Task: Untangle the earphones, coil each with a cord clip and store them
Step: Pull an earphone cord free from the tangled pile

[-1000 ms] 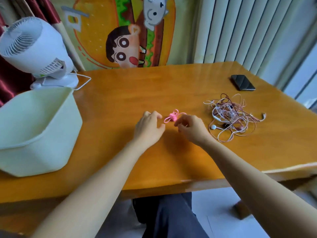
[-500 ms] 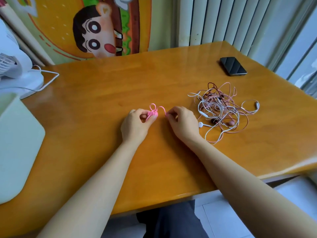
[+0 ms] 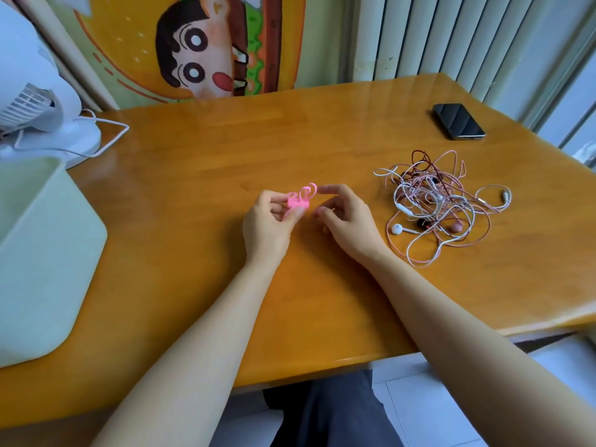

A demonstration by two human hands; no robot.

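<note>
My left hand (image 3: pixel 269 225) pinches a small bunch of pink cord clips (image 3: pixel 300 198) just above the middle of the wooden table (image 3: pixel 200 175). My right hand (image 3: pixel 346 221) hovers beside it, its forefinger touching one curled pink strip at the top of the bunch, the other fingers loosely curled. To the right lies a tangled heap of earphones (image 3: pixel 438 204) with white, pink and dark red cords, several earbuds showing at its near edge.
A pale green plastic bin (image 3: pixel 42 253) stands at the table's left edge. Behind it is a white fan (image 3: pixel 35 101) with a trailing white cable. A black phone (image 3: pixel 458 121) lies at the far right corner. The table's front edge runs below my forearms.
My left hand has lifted the pink clips slightly and my right hand has loosened off them. The camera has swung, and more of the bin and fan shows.
</note>
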